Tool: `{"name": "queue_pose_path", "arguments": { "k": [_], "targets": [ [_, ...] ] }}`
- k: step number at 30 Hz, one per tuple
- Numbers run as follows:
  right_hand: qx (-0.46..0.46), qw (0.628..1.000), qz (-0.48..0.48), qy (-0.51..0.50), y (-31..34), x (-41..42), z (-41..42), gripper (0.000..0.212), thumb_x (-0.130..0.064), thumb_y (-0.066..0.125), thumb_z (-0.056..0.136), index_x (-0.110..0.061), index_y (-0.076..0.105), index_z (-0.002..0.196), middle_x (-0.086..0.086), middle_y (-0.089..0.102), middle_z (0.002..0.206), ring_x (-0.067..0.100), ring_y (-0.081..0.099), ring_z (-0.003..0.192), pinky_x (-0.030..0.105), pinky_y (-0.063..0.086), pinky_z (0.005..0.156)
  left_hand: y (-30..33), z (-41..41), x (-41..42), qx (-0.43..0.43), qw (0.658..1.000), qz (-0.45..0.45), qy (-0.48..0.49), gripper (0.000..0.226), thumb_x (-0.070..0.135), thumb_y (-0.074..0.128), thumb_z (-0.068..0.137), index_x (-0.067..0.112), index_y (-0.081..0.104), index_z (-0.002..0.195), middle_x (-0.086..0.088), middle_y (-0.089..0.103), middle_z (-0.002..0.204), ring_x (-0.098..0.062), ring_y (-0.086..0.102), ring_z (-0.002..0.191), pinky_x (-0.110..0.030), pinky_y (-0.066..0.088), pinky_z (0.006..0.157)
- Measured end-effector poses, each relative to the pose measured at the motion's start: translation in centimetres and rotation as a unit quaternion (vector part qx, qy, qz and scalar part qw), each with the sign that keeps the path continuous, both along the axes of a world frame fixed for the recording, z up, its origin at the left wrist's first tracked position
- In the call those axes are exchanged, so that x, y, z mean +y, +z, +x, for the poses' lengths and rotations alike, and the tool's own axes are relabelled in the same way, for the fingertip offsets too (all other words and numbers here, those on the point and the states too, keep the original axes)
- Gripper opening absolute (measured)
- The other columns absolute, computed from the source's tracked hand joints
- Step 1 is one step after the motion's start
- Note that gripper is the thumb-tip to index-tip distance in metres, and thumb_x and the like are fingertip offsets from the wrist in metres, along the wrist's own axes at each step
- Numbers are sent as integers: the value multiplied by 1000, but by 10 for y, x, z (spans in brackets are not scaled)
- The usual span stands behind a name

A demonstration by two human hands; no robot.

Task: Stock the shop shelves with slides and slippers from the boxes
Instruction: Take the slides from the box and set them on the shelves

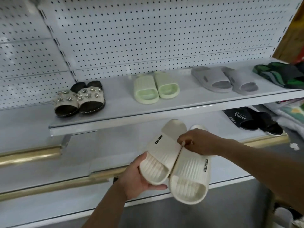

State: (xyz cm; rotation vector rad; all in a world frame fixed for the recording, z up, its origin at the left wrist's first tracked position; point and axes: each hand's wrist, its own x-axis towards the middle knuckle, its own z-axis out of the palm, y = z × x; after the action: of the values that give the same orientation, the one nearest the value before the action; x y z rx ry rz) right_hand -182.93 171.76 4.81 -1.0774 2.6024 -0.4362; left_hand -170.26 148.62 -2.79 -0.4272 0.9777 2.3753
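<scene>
I hold a pair of cream ribbed slides (166, 155) side by side in front of the lower shelf (115, 142). My left hand (139, 176) grips the left slide at its toe end from below. My right hand (197, 142) comes from the right and pinches the straps where the two slides meet. Both slides carry a small black label on the strap. On the upper shelf (164, 106) stand three pairs in a row: jewelled beige sandals (80, 99), pale green slides (154, 89) and grey slides (225, 81).
A green-and-black pair (279, 74) sits at the upper shelf's right end. Black slides marked "Super" (253, 119) rest on the lower shelf at right. White pegboard (131, 30) backs the shelves. Gold trim (29, 155) edges the lower shelf. Grey floor lies below.
</scene>
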Motion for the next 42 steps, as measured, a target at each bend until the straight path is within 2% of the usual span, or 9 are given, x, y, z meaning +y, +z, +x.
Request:
{"name": "queue_pose_path", "arguments": {
  "k": [14,18,22,24,27,31,34,38,42],
  "targets": [
    [-72,993,-67,59,37,-199,99,23,-1,60,86,-17,68,100,-6,66,91,10,64,84,11,42,70,55,147,-162,1,990,-16,142,39,25,54,90,8,58,125,-27,64,121,-50,58,115,-76,36,95],
    [-119,987,-87,66,54,-236,107,27,-5,55,88,-24,69,101,-3,70,99,14,66,91,26,51,81,58,169,-184,35,982,-8,188,53,25,72,81,11,54,130,-28,62,124,-51,58,114,-72,44,88],
    [-201,967,-151,44,82,-265,123,31,-12,55,92,-23,67,118,-7,66,117,6,58,108,13,42,85,70,183,-197,79,968,10,237,49,26,67,84,14,54,130,-28,62,123,-52,57,115,-74,36,96],
    [-191,971,-121,76,91,-275,127,40,-23,64,89,-32,59,127,-5,65,113,5,60,102,18,45,80,79,190,-201,88,956,3,279,39,27,55,90,15,55,127,-26,66,116,-52,59,111,-74,35,98],
    [-176,973,-116,94,96,-289,132,62,-23,73,83,-38,47,137,2,62,114,4,59,104,28,52,86,83,197,-215,97,941,-7,324,49,26,66,81,14,55,127,-28,64,120,-51,59,112,-70,41,96],
    [-191,961,-173,96,104,-310,136,70,-21,76,82,-36,41,141,8,57,124,13,53,121,44,52,95,84,197,-232,105,913,-74,388,54,30,58,84,14,51,135,-19,65,121,-38,62,110,-48,56,83],
    [-190,958,-185,106,104,-329,136,61,-21,73,85,-38,45,137,7,57,127,15,54,119,43,54,90,80,197,-251,115,884,-97,442,54,25,55,84,16,47,136,-18,59,128,-36,59,114,-47,55,84],
    [-190,953,-192,140,95,-364,135,29,-12,60,92,-30,49,111,3,60,126,7,60,97,9,46,55,70,196,-298,95,861,-123,485,40,11,48,94,16,46,134,-19,51,134,-40,54,119,-54,53,88],
    [-169,957,-188,145,86,-415,129,20,-10,58,91,-28,51,99,-5,66,111,5,61,90,22,48,77,68,181,-359,77,861,-168,473,39,6,47,95,13,47,133,-20,52,132,-42,52,119,-54,54,85]
  ]
}}
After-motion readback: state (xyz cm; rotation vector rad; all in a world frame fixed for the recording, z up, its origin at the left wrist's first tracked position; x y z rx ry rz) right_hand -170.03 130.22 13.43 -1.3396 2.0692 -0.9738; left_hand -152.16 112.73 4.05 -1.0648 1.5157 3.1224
